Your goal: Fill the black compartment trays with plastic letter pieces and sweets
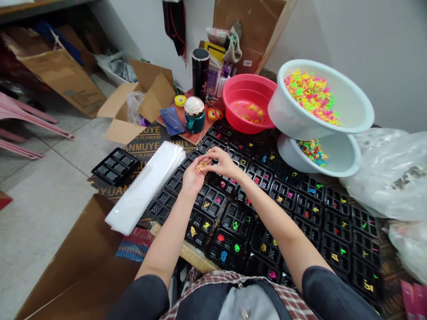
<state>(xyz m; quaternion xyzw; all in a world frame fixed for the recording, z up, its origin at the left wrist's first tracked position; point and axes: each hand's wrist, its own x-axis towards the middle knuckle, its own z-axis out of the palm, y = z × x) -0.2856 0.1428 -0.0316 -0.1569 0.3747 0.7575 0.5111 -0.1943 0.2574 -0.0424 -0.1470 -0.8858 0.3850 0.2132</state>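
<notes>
My left hand (pixel 192 177) is cupped over the rows of black plastic trays, palm up. Small yellow plastic pieces (pixel 201 166) lie in its palm and at its fingers. From the right, my right hand (pixel 222 162) reaches in with thumb and fingers pinched at those pieces; the exact shape between its fingertips is too small to make out. Beneath both hands, the divided black trays (pixel 211 198) stand side by side. Many compartments hold little coloured pieces, such as a green one (pixel 235 225) and a red one (pixel 220 238).
White plastic sleeves (pixel 147 189) lie left of the trays, near a separate black tray (pixel 115 166). Behind are a red basin (pixel 233 95), two stacked pale basins (pixel 280 109) of coloured pieces, a phone (pixel 171 121), a lidded mug (pixel 194 116) and an open carton (pixel 116 106). Clear bags (pixel 396 178) bulge at right.
</notes>
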